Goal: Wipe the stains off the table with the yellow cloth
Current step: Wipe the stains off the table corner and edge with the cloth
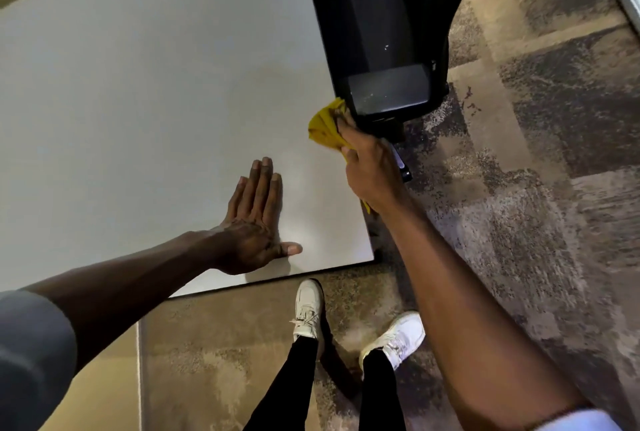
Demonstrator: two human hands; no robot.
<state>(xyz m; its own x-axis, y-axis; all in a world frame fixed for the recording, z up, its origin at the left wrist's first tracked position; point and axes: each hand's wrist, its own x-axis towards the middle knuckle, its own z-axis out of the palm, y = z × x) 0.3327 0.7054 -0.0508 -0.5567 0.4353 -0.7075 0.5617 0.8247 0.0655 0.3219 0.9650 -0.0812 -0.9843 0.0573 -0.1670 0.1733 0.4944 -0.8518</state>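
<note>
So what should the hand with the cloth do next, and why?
Probably sweep the cloth leftward, back over the table. The right hand holds it bunched at the table's right edge, against the black chair, so there is no room further right. The left hand lies flat, bracing. No stains are clearly visible.

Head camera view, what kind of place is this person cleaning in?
Probably an office or meeting room. A large plain white table stands on patchy grey-brown carpet tiles, with a black office chair pushed up against the table's edge. The right hand holds a yellow cloth beside that chair.
</note>
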